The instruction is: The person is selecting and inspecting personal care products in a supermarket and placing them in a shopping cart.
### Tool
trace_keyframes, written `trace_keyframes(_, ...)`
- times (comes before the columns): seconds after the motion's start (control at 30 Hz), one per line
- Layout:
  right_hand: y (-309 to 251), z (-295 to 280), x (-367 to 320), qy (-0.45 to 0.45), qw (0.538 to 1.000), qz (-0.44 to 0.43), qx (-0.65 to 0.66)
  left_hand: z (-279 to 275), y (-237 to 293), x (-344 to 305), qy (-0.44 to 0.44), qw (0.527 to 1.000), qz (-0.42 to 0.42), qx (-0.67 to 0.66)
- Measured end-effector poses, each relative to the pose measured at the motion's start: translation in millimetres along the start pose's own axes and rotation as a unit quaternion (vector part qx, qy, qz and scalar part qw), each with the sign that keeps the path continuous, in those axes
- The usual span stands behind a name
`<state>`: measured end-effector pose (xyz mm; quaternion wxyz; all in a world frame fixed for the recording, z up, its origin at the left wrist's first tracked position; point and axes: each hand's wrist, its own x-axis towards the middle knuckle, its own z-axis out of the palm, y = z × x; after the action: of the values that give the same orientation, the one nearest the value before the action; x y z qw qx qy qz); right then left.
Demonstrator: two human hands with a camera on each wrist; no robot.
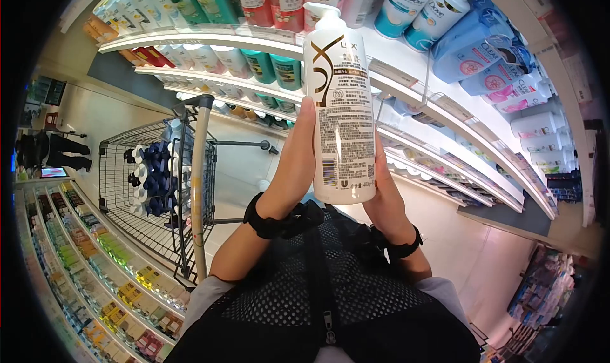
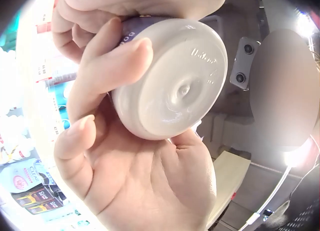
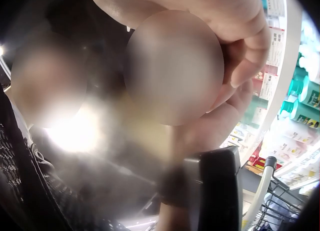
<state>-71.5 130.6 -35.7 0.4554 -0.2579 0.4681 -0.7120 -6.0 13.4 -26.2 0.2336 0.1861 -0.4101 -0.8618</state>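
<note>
A white Lux pump bottle (image 1: pixel 345 125) stands upright before the chest, its printed back label facing the head camera. From the left side my left hand (image 1: pixel 293 163) grips it, thumb along the label's edge. On the opposite side my right hand (image 1: pixel 386 201) holds the lower part, mostly behind the bottle. In the left wrist view the round base (image 2: pixel 175 85) shows raised lettering, with curled left fingers (image 2: pixel 112 65) around it. The right wrist view has the bottle's base blurred between the hands.
A black wire shopping cart (image 1: pixel 105 172) with dark-capped bottles inside stands to the left, its pale handle (image 1: pixel 199 191) close by. Ahead, a white shelf (image 1: pixel 254 44) carries Lux, Dove and Clear bottles. Another product shelf (image 1: pixel 95 242) runs along the lower left. A person's dark-clothed legs (image 1: pixel 67 152) appear far left.
</note>
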Motion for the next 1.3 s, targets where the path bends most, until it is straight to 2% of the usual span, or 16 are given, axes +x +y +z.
trace_keyframes(0.2, 5.3, 38.1, 18.8, -0.031, 0.998, 0.039, -0.024, -30.1, 50.4, -24.9, 0.033, 0.99, 0.06, 0.124)
trace_keyframes(0.27, 7.8, 48.8, 27.1, -0.16, 0.984, 0.005, -0.083, -37.1, 77.4, -41.3, -0.007, 0.963, 0.171, 0.21)
trace_keyframes(0.43, 5.5, 113.1, 63.4, -0.269, 0.958, 0.098, 0.019, -80.0, 138.3, -77.0, -0.01, 0.934, 0.258, 0.248)
trace_keyframes(0.53, 15.0, 147.2, 94.5, -0.381, 0.905, 0.129, -0.139, -113.4, 168.3, -98.1, 0.129, 0.87, 0.268, 0.393)
trace_keyframes(0.6, 37.3, 170.6, 107.1, -0.42, 0.884, 0.137, -0.152, -137.4, 191.9, -112.4, 0.182, 0.836, 0.328, 0.401)
trace_keyframes(0.67, 59.5, 191.3, 117.2, -0.444, 0.868, 0.065, -0.212, -169.6, 204.7, -134.2, 0.266, 0.809, 0.321, 0.414)
trace_keyframes(0.73, 76.5, 214.9, 133.2, -0.5, 0.837, 0.014, -0.224, -161.8, 232.6, -153.0, 0.247, 0.883, 0.278, 0.286)
trace_keyframes(0.83, 108.4, 249.9, 149.2, -0.575, 0.792, 0.002, -0.206, -200.9, 234.4, -172.7, 0.336, 0.853, 0.273, 0.29)
trace_keyframes(0.87, 116.0, 262.8, 150.7, -0.585, 0.785, 0.009, -0.202, -204.3, 243.5, -182.3, 0.35, 0.849, 0.272, 0.287)
trace_keyframes(0.93, 130.2, 280.7, 157.2, -0.596, 0.764, 0.056, -0.241, -211.1, 262.1, -197.7, 0.397, 0.777, 0.081, 0.482)
trace_keyframes(0.97, 139.4, 292.3, 161.8, -0.613, 0.756, 0.076, -0.217, -257.5, 274.3, -217.0, 0.212, 0.861, 0.104, 0.451)
trace_keyframes(1.0, 148.5, 300.0, 166.9, -0.616, 0.752, 0.081, -0.22, -265.5, 268.6, -214.4, 0.217, 0.862, 0.105, 0.445)
trace_keyframes(1.07, 165.1, 316.4, 173.0, -0.63, 0.725, 0.094, -0.263, -274.0, 262.3, -203.6, 0.396, 0.76, 0.103, 0.505)
trace_keyframes(1.1, 179.4, 319.0, 175.1, -0.627, 0.738, 0.094, -0.23, -278.0, 256.8, -198.8, 0.398, 0.746, 0.174, 0.505)
trace_keyframes(1.2, 192.9, 310.5, 189.6, -0.575, 0.749, 0.016, -0.33, -311.8, 242.4, -202.5, 0.4, 0.745, 0.177, 0.504)
trace_keyframes(1.3, 166.2, 285.3, 214.5, -0.483, 0.783, 0.066, -0.386, -356.6, 218.5, -192.7, 0.403, 0.678, 0.194, 0.583)
